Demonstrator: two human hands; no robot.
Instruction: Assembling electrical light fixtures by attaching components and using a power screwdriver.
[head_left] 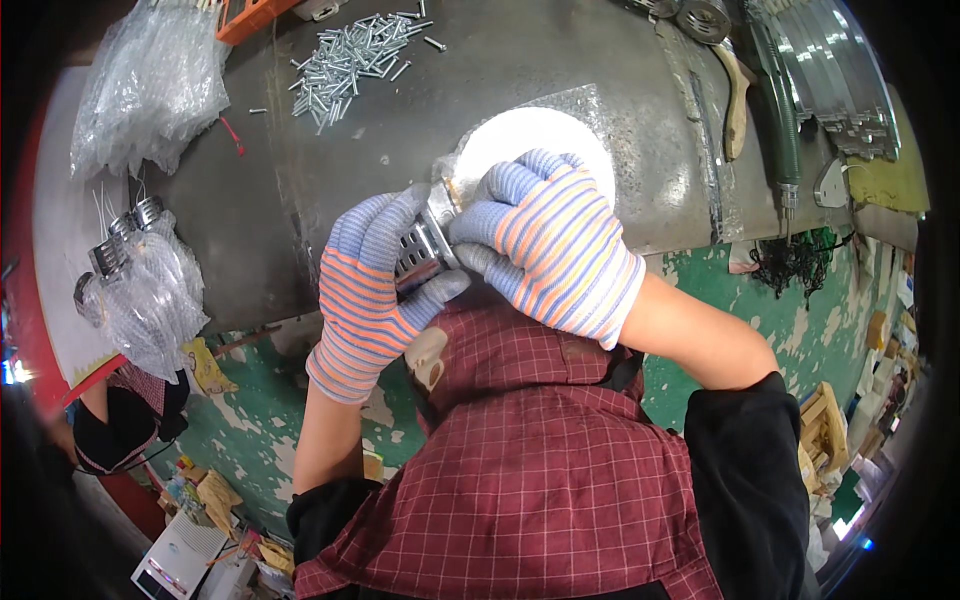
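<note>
Two hands: both wear striped knit gloves and meet at the near edge of a grey metal bench (560, 90), just above a red checked apron (520, 470).
Left hand (365, 295): fingers curled around a small perforated metal cylinder (425, 245), thumb under it, gripping its left side.
Right hand (555, 245): fingers closed over the right end of the cylinder, fingertips pressing on its rim; the palm covers part of what lies behind.
Cylinder: held between both hands at the bench's front edge, lying on its side, with rows of small slots in its wall; whether it touches the bench cannot be told.
White disc (525, 140): round, flat on the bench just behind the right hand, on a sheet of shiny foil.
Plastic bags (150, 290): clear bags at the left end of the bench, with more metal parts showing inside and beside them.
Second bag (150, 85): crumpled clear plastic farther back on the left.
Screws (350, 60): a loose heap of bright screws at the far side of the bench, well apart from the hands.
Tools (785, 120): a green-handled tool and a wooden-handled one lie at the far right, beside a stack of shiny metal strips (840, 70).
Floor (820, 330): green, worn paint, below the bench on either side.
</note>
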